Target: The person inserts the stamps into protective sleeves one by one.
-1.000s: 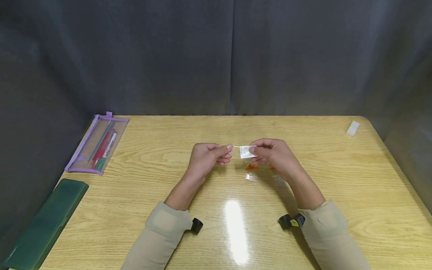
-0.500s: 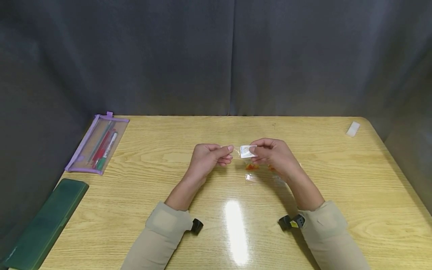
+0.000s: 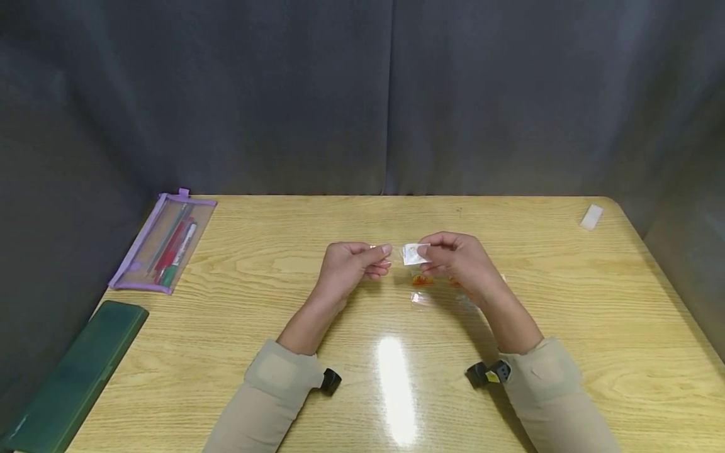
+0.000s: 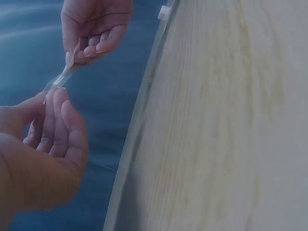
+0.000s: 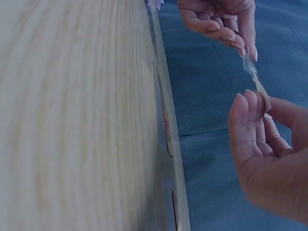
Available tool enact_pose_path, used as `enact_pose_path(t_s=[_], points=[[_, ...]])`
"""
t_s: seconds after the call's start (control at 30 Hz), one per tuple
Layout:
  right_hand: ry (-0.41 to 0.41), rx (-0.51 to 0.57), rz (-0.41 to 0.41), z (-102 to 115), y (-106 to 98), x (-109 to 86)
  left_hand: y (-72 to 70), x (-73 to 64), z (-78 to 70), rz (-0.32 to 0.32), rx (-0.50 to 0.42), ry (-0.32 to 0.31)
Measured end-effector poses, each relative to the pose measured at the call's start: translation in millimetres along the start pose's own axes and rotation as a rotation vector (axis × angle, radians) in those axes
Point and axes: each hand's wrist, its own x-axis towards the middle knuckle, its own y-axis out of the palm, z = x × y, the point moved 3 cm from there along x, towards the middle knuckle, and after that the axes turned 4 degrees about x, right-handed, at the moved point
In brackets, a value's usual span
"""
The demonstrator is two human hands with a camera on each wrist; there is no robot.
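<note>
My left hand (image 3: 345, 267) pinches a strip of clear plastic film (image 4: 57, 82) between thumb and fingertips above the middle of the table. Across from it, my right hand (image 3: 464, 261) pinches a small white square packet (image 3: 411, 254) with faint print on its face. In the right wrist view the packet is seen edge-on, with a jagged edge, and the film runs from it up to the left hand. Below the right hand lie a clear wrapper with orange print (image 3: 421, 279) and another clear piece (image 3: 419, 298); the hand and forearm partly cover more of them.
A purple-edged mesh pouch (image 3: 164, 242) with pens lies at the table's (image 3: 283, 214) far left. Nearer on the left is a dark green case (image 3: 79, 377). A small white block (image 3: 591, 216) lies at the far right corner. A dark curtain (image 3: 283, 94) hangs behind the table.
The film between the hands shifts and looks slacker than a second ago, when it was a straight line. Both hands stay nearly in place.
</note>
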Motion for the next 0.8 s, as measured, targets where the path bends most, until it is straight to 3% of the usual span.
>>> enact_pose_path(t_s=[0.5, 0.8], points=[[-0.034, 0.113, -0.049, 0.4, 3.2, 0.8, -1.7, 0.8, 2.3, -0.001, -0.033, -0.035], [-0.067, 0.124, -0.041, 2.9, 5.5, -0.6, -2.6, 0.2, -0.1, -0.021, -0.078, -0.046]])
